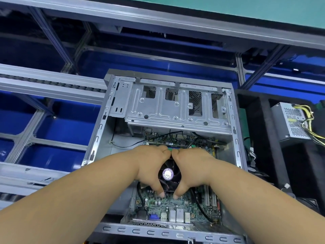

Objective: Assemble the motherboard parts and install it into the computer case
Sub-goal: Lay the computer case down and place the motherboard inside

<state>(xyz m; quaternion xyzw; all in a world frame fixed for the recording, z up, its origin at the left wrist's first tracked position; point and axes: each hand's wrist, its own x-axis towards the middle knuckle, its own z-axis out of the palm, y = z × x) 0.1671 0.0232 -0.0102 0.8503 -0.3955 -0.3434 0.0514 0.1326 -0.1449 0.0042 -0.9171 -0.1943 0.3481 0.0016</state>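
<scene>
Blue-lit shelving backs the grey steel computer case (168, 110), where left hand (149, 166) and right hand (191, 166) apparently grip the black bladed cooler fan (169, 171) at nine and three o'clock, sparing its fragile green motherboard (168, 204).

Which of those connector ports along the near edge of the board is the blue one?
The blue port sits left of the row of silver metal ports on the motherboard. Only it is coloured; the rest are bare metal.
</scene>
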